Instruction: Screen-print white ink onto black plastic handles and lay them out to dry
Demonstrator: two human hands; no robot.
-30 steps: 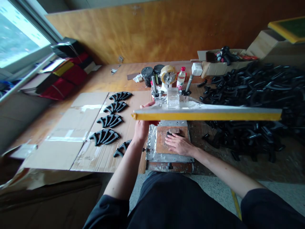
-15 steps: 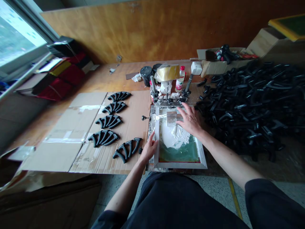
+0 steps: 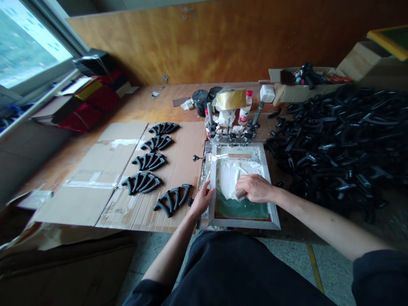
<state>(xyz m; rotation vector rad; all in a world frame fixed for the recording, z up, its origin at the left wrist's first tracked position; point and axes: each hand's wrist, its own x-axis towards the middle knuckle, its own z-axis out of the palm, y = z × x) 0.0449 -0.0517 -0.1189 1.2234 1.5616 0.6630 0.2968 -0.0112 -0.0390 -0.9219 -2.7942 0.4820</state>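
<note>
A metal-framed printing screen (image 3: 273, 212) lies flat on the bench, with white ink (image 3: 230, 176) spread over its green mesh. My right hand (image 3: 255, 188) is closed on a squeegee (image 3: 239, 194) at the middle of the mesh, its blade in the white ink. My left hand (image 3: 202, 199) grips the frame's left edge, fingers curled over it. Just left of that hand, a black curved ribbed plastic part (image 3: 172, 199) lies on cardboard, nearest in a row of several like it (image 3: 149, 161).
A big heap of black plastic parts (image 3: 344, 140) fills the bench to the right. Behind the screen stand its hinge clamps (image 3: 232, 136), a tape roll (image 3: 230, 98), dark tins (image 3: 200, 100) and a small bottle (image 3: 246, 111). Flattened cardboard (image 3: 95, 178) covers the left. Open boxes (image 3: 296, 87) sit at back right.
The screen, raised a second ago, has come down flat. My right hand left the jig beneath, reached to the squeegee at the far end, and has drawn it toward me across the mesh.
</note>
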